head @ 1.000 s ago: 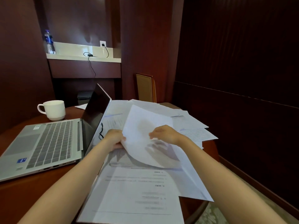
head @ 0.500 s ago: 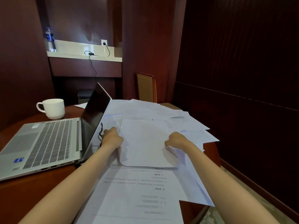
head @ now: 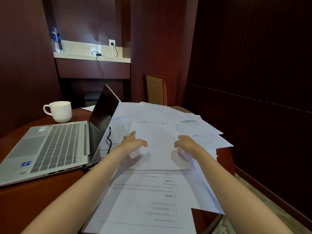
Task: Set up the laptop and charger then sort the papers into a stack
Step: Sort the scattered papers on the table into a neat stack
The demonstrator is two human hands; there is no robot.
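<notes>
Open silver laptop (head: 55, 146), black charger cable (head: 109, 141) beside it, white papers (head: 152, 191) spread loosely

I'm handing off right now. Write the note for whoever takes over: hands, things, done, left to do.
The left hand and right hand each grip one side of a thin sheaf, held above the scattered papers.
The laptop stands open at the left; the charger cable hangs from the wall socket.
Done: laptop and charger look set up.
Left: gather the scattered papers onto the sheaf.
</notes>
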